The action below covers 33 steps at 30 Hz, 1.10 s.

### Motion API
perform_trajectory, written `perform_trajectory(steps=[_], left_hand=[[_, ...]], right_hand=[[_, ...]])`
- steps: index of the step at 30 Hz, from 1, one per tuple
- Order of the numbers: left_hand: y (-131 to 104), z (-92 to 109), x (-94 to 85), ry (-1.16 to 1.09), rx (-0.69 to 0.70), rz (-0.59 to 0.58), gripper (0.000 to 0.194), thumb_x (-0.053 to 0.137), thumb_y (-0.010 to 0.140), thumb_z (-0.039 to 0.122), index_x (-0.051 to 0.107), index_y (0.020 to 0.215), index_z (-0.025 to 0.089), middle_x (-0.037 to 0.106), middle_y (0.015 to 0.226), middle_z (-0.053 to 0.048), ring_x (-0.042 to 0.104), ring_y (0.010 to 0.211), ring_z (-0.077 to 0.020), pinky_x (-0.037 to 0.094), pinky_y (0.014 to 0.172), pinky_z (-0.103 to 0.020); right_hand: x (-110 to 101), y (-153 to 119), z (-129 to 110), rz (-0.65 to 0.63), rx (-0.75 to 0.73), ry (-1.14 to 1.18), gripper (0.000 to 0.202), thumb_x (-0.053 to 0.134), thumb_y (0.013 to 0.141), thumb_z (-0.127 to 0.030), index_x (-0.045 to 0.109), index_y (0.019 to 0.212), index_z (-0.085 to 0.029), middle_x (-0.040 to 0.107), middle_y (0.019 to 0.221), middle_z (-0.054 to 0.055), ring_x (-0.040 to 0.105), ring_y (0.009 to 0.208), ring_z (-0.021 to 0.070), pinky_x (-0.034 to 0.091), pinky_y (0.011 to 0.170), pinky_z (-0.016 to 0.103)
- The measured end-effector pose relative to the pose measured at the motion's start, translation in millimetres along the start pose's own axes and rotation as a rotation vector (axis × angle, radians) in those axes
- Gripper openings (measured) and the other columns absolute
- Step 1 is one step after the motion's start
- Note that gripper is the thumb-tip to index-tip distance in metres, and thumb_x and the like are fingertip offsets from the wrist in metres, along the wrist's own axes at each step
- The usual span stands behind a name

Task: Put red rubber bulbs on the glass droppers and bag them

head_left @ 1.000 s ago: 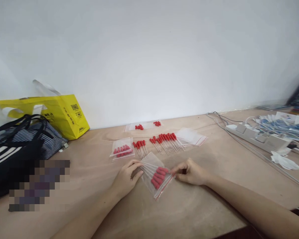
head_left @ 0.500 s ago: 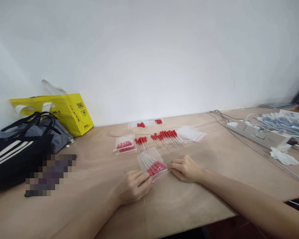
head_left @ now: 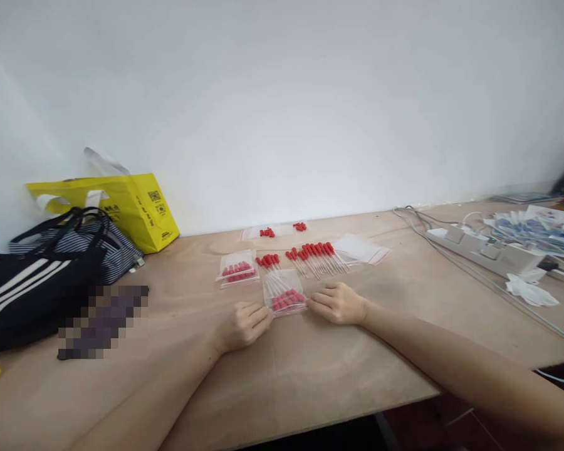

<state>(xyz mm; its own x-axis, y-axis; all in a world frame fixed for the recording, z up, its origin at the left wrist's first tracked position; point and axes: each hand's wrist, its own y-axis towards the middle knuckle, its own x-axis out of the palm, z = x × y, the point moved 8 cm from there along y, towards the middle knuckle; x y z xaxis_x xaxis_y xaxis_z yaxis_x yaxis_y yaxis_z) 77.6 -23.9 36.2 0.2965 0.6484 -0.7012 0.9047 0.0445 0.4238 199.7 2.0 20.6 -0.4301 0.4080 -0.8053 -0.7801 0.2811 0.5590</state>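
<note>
A clear zip bag (head_left: 284,293) with several red-tipped sticks lies flat between my hands. My left hand (head_left: 247,326) pinches its lower left corner, and my right hand (head_left: 337,303) pinches its right edge near the red ends. Just beyond it, a small group of loose red-tipped sticks (head_left: 269,260) rests on the wood. A larger row of them (head_left: 317,254) lies to the right, beside some flat clear bags (head_left: 360,248). To the left sit filled bags (head_left: 238,269), one over another. Small red pieces (head_left: 267,232) lie on clear plastic near the wall.
On the left of the wooden table (head_left: 282,388) are a yellow bag (head_left: 157,216), a black bag (head_left: 42,294) and a blurred-out dark item (head_left: 104,322). A power strip (head_left: 489,250) with cables, a crumpled tissue (head_left: 531,289) and blue-and-white packets (head_left: 536,228) are at the right.
Both hands have moved the held bag forward, nearer the loose sticks, and slightly left. The bag is turned straighter, its red ends in a more level row. The view has shifted slightly.
</note>
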Motion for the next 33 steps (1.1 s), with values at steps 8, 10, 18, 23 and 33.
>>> perform_trajectory(steps=[8, 10, 18, 23, 33], left_hand=[[0.2, -5.6, -5.4, 0.024, -0.033, 0.102, 0.019, 0.041, 0.083, 0.008, 0.058, 0.077, 0.014, 0.064, 0.062, -0.002, 0.059, 0.052, -0.0123, 0.04, 0.042, -0.022], [0.2, -3.2, -10.7, 0.027, 0.006, 0.144, 0.02, 0.039, 0.083, 0.005, 0.057, 0.078, 0.012, 0.064, 0.061, -0.003, 0.058, 0.051, -0.0123, 0.039, 0.042, -0.022], [5.7, -6.9, -14.2, 0.003, -0.015, 0.182, 0.01, 0.047, 0.08, 0.008, 0.056, 0.078, 0.011, 0.062, 0.061, -0.002, 0.055, 0.054, -0.0126, 0.042, 0.05, -0.025], [20.3, -6.0, -6.8, -0.041, -0.122, 0.256, 0.008, 0.054, 0.076, 0.009, 0.056, 0.082, 0.012, 0.063, 0.068, -0.003, 0.054, 0.064, -0.0149, 0.044, 0.06, -0.03], [26.8, 5.9, -1.5, 0.023, -0.02, 0.302, 0.007, 0.05, 0.076, 0.005, 0.057, 0.077, 0.009, 0.061, 0.064, -0.004, 0.055, 0.065, -0.0149, 0.045, 0.066, -0.031]], right_hand=[[1.1, 3.3, 0.3, 0.074, -0.01, -0.021, 0.024, 0.035, 0.084, -0.012, 0.058, 0.079, -0.017, 0.055, 0.063, 0.003, 0.048, 0.056, 0.0102, 0.029, 0.049, 0.025], [0.5, 3.9, -1.6, 0.091, -0.042, -0.115, 0.021, 0.037, 0.085, -0.013, 0.057, 0.078, -0.017, 0.057, 0.066, 0.003, 0.049, 0.058, 0.0096, 0.028, 0.048, 0.024], [-4.7, 8.5, -13.0, 0.181, -0.181, -0.262, 0.021, 0.037, 0.084, -0.012, 0.057, 0.075, -0.013, 0.056, 0.063, 0.001, 0.046, 0.056, 0.0082, 0.028, 0.05, 0.024], [-6.7, 14.9, -16.2, 0.21, -0.13, -0.269, 0.023, 0.038, 0.084, -0.014, 0.056, 0.069, -0.015, 0.052, 0.057, -0.001, 0.043, 0.052, 0.0075, 0.025, 0.048, 0.025], [-12.5, 22.5, -22.2, 0.27, -0.101, -0.271, 0.022, 0.04, 0.083, -0.014, 0.056, 0.067, -0.014, 0.051, 0.055, -0.002, 0.042, 0.051, 0.0082, 0.02, 0.047, 0.026]])
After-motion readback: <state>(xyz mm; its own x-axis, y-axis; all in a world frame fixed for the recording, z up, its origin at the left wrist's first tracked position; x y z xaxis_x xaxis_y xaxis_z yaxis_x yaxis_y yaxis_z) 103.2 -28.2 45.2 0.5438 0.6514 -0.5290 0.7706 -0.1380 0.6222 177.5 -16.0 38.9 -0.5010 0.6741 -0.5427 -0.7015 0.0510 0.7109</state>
